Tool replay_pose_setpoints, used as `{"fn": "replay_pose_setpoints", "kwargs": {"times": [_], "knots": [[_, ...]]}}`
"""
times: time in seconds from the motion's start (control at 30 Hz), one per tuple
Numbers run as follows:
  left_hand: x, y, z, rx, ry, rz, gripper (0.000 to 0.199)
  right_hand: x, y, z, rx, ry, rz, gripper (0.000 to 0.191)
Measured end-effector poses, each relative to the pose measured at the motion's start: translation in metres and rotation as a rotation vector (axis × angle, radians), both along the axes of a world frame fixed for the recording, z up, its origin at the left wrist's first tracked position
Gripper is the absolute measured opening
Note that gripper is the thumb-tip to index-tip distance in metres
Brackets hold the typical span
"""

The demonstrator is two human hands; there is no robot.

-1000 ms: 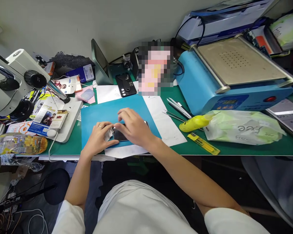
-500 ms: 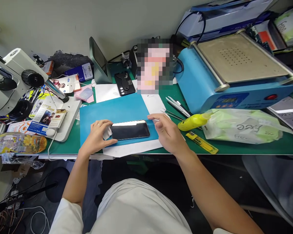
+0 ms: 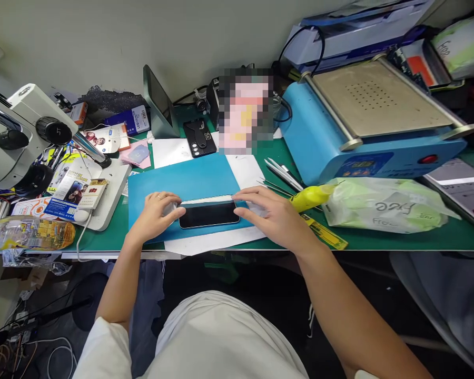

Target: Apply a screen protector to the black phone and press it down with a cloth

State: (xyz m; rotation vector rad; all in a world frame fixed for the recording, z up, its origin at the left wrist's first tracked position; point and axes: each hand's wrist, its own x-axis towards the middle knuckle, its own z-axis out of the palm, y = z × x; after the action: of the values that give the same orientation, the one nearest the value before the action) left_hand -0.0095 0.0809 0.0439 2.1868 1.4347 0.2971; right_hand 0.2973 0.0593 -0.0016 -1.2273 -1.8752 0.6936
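So the big change on my feed: half a second ago the right hand (image 3: 274,216) was hanging free just off the smartphone (image 3: 209,215), and now it's in at the right end, fingertips by the far corner and thumb by the short edge. The left thumb has also crept up from the near corner. What I get from that: the phone is now bracketed at both ends instead of being steadied from the left only.

Both hands are half curled with the thumb and fingers drawn close together, and they look to have the phone between them by its short ends. How hard they're pressing, or whether it's lifted at all, I can't tell from up here. It's screen up, lying lengthwise between the two hands over the blue mat (image 3: 197,176).

Materials-wise, the phone is a slim rounded slab, glossy black glass in a pale rim, with a bright glare strip along the far side. The mat looks smooth and matte, and there's thin white paper (image 3: 213,242) poking out on the near side, between the hands. Just past the right hand is a squeezy-looking yellow bottle (image 3: 308,199), next to a crinkly plastic-wrapped pack (image 3: 383,205). Beyond the left hand, a black phone case (image 3: 199,138) lies flat on the worktop (image 3: 106,239).
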Motion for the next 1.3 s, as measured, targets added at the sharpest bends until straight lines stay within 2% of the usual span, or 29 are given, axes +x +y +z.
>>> {"fn": "replay_pose_setpoints", "kwargs": {"times": [0.2, 0.27, 0.4, 0.53, 0.7, 0.8, 0.9, 0.93, 1.03, 1.13, 1.3], "knots": [[0.005, 0.007, 0.002, 0.055, 0.03, 0.012, 0.044, -0.014, 0.023, 0.008, 0.092, -0.056, -0.124, 0.025], [0.002, 0.005, -0.002, 0.076, 0.038, 0.047, 0.038, -0.018, 0.029, 0.011, 0.079, -0.094, -0.149, 0.027], [-0.007, -0.004, -0.019, 0.167, -0.018, 0.136, 0.053, -0.022, 0.037, 0.013, -0.051, -0.23, -0.165, 0.037], [-0.014, -0.016, -0.033, 0.235, -0.177, 0.228, 0.04, -0.022, 0.041, 0.009, -0.124, -0.297, -0.17, 0.05], [-0.012, -0.03, -0.03, 0.31, -0.355, 0.31, 0.029, -0.022, 0.03, 0.007, -0.045, -0.272, -0.173, 0.05], [-0.005, -0.038, -0.024, 0.33, -0.444, 0.323, 0.027, -0.037, 0.009, 0.015, 0.009, -0.14, -0.109, 0.036], [0.006, -0.044, -0.02, 0.315, -0.519, 0.273, 0.028, -0.062, -0.012, 0.023, -0.108, 0.034, 0.113, 0.031], [0.009, -0.046, -0.019, 0.305, -0.536, 0.248, 0.028, -0.071, -0.017, 0.024, -0.142, 0.07, 0.156, 0.031], [0.015, -0.049, -0.018, 0.281, -0.56, 0.193, 0.029, -0.09, -0.022, 0.027, -0.192, 0.149, 0.193, 0.016], [0.014, -0.053, -0.016, 0.256, -0.546, 0.198, 0.029, -0.092, -0.021, 0.028, -0.247, 0.252, 0.216, 0.019], [0.012, -0.065, -0.013, 0.265, -0.472, 0.197, 0.026, -0.082, -0.022, 0.028, -0.466, 0.342, 0.279, 0.023]]}}
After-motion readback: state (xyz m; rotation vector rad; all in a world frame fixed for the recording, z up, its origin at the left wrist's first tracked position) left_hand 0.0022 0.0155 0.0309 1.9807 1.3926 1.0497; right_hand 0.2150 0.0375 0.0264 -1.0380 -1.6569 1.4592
